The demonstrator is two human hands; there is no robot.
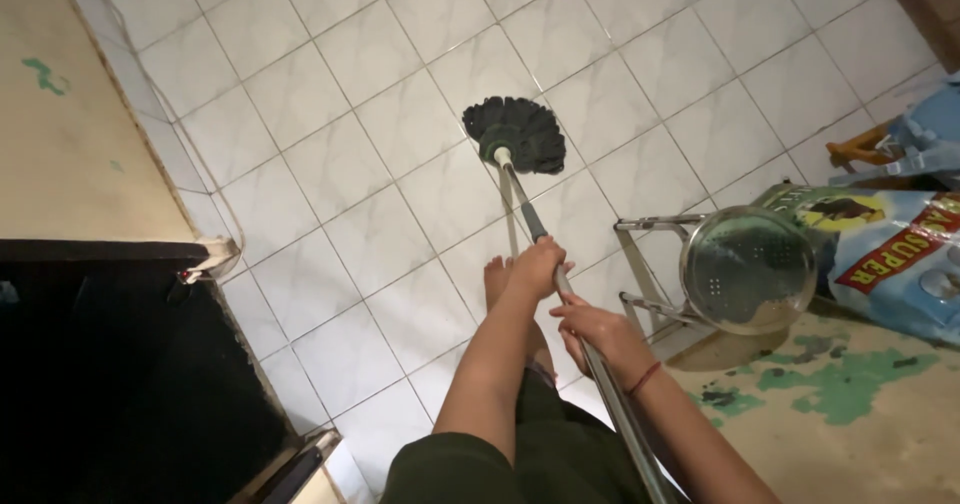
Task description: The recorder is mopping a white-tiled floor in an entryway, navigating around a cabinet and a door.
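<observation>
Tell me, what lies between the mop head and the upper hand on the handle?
In the head view, only the bare handle runs from the mop head to the left hand, over white tiles.

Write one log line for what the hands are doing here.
left hand: grips mop handle | right hand: grips handle lower | mop head: on white tiled floor

Only one view, worn on the head, looking steeply down at the tiled floor (330,144) (hands (538,266) near).

Open tiles (330,114); metal stool (745,269) rightward
</observation>
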